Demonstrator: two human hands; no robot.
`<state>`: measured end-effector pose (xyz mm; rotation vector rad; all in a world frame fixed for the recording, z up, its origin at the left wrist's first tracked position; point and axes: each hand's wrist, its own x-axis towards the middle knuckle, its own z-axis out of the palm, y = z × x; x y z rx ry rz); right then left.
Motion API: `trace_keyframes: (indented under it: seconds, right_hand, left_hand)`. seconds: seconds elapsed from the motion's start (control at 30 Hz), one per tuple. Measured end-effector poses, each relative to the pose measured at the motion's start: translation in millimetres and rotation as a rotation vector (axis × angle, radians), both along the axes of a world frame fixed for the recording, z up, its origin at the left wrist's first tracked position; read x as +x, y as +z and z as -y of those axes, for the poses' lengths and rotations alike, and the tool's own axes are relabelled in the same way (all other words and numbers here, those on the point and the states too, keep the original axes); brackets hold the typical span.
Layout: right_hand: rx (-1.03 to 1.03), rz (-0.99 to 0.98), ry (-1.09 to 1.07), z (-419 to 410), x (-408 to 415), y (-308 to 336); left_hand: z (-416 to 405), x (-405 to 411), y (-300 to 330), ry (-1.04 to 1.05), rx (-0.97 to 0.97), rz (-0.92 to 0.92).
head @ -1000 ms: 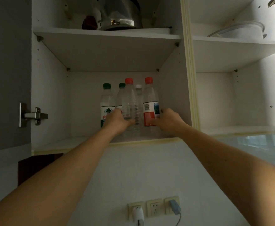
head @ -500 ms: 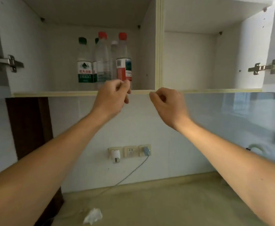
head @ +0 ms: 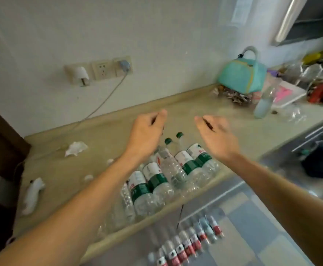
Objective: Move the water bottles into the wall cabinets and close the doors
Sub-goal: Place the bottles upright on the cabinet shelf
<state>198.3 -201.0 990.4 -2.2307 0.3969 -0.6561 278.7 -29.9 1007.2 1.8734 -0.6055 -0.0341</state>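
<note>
Both hands, left hand (head: 147, 131) and right hand (head: 217, 136), hover empty with fingers loosely spread above the water bottles (head: 168, 169) lying along the bench (head: 107, 131) front edge. Probably best: grip one mid-body per hand.

Beige stone table (head: 118, 123) meets a white wall (head: 156, 35); three cream wall sockets (head: 99, 71) above its back edge. Blue-grey chequered floor (head: 252, 217) below the front edge.
</note>
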Motion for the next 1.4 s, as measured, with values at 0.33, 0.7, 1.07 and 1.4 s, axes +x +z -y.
trace_keyframes:
  seconds: [0.33, 0.7, 1.07, 1.4]
  right_hand:
    - [0.181, -0.543, -0.001, 12, -138, -205]
    - [0.345, -0.987, 0.039, 130, -216, -448]
    - [0.384, -0.982, 0.155, 96, -218, -755]
    - [0.248, -0.896, 0.360, -25, -171, -952]
  left_hand:
    - [9, -113, -193, -0.372, 0.196, -0.426]
    - [74, -202, -464, 0.014, 0.573, -0.675]
    - [87, -208, -777, 0.380, 0.685, -0.760]
    - [-25, -191, -970, 0.413, 0.783, -0.765]
